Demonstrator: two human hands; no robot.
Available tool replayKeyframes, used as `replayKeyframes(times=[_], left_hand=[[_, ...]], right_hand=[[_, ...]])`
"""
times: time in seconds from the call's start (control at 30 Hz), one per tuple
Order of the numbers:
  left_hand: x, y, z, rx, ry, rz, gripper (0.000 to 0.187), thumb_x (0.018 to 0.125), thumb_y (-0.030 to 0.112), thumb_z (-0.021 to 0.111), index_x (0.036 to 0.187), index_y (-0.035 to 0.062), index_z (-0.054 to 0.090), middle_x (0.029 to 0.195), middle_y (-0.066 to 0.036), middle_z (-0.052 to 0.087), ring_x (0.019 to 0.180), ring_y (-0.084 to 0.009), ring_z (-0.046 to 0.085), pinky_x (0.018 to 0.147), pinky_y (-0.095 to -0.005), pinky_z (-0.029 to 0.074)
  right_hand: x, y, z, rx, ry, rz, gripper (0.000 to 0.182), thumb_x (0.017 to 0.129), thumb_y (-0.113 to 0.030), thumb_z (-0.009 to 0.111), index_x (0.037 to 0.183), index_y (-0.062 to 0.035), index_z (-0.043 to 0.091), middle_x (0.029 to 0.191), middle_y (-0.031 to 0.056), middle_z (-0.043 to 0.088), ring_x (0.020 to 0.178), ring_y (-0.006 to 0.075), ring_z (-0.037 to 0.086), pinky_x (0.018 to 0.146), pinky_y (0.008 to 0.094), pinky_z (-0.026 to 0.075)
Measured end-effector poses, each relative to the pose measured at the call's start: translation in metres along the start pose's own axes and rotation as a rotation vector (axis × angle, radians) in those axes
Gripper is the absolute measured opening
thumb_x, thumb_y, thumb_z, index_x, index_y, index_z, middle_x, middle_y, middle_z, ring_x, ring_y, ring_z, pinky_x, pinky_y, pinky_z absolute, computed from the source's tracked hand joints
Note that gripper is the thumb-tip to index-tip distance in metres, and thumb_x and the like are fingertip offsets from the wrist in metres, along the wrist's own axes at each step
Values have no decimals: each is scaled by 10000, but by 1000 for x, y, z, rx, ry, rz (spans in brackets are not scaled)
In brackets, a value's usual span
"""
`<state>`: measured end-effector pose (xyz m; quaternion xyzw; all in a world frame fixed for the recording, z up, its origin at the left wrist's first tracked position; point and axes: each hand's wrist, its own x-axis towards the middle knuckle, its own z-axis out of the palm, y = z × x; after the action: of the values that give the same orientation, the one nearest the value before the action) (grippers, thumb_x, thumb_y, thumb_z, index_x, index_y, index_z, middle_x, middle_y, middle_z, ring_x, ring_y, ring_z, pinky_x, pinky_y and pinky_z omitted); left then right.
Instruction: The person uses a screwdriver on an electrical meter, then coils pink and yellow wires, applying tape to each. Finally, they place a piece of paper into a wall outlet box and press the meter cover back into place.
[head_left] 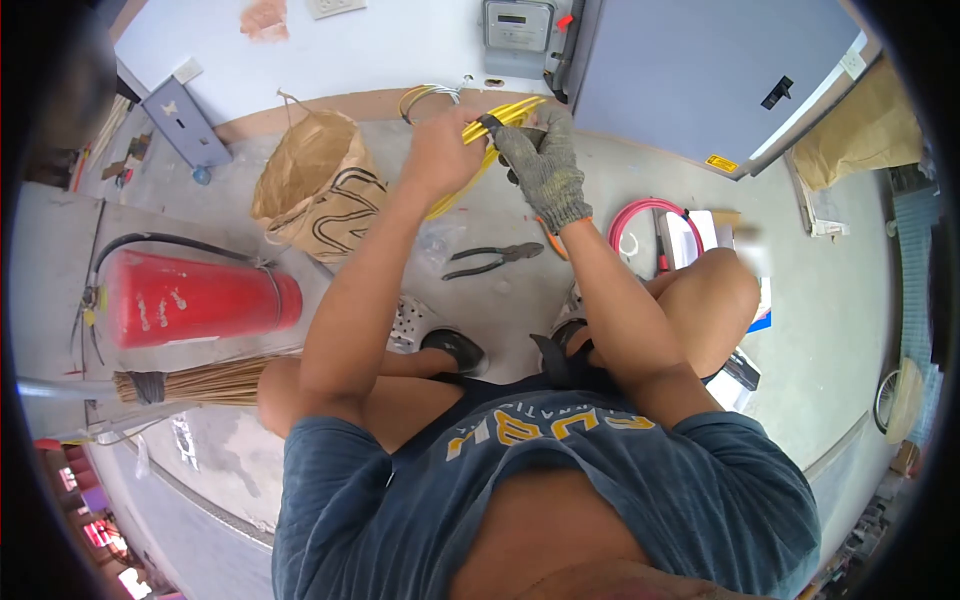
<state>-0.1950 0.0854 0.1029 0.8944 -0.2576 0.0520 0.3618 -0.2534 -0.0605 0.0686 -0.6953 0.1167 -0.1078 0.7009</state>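
A bundle of yellow wires (512, 110) is held up near the wall, with a black band of tape (489, 124) around it. My bare left hand (440, 152) is closed on the bundle from the left. My right hand (545, 165), in a grey knitted glove, is closed at the black tape, its fingertips partly hidden. More yellow wire (450, 200) hangs below my left hand. Black-handled pliers (495, 258) lie on the floor beneath my hands. Behind my left hand, thin coloured wires (428, 92) come out near the wall's base.
At left are an open brown bag (312, 185), a red fire extinguisher (205, 298) and a stick broom (200, 382). A pink wire coil (650, 215) lies at right. Ahead stand a grey cabinet (690, 80) and an electric meter (517, 30).
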Motion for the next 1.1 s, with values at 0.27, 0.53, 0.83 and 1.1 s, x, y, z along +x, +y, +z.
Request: replayKeyframes(times=[0.27,0.53,0.83,1.1], left_hand=[[8,51,-64,-298,-214,-135,311,842,164,709,1096,-8,654,790,-13,668,641,-60,528,575,-220,434],[22,61,-86,-833,-551,-218,340,875,151,709,1116,-46,570,931,-112,677,574,-84,507,527,-212,435],[14,20,-47,-1039,-471,-409,327,870,172,707,1102,36,522,829,-45,603,586,-89,516,544,-218,425],[15,-5,-18,-978,-269,-326,291,848,64,633,1132,42,572,819,-12,581,595,-78,478,540,-220,385]], right_hand=[[26,-1,0,139,-362,12,322,876,-350,668,913,-30,673,769,30,633,705,123,569,642,295,477],[25,-42,-3,-117,-146,-317,341,904,-236,649,1190,-50,650,1017,45,670,900,133,597,782,303,490],[32,-26,14,553,-392,-152,183,934,-200,582,1050,-59,589,1002,27,583,833,89,549,778,239,500],[5,-38,9,-626,291,-504,585,772,-491,679,1182,-80,609,1185,105,633,978,268,642,828,413,519]])
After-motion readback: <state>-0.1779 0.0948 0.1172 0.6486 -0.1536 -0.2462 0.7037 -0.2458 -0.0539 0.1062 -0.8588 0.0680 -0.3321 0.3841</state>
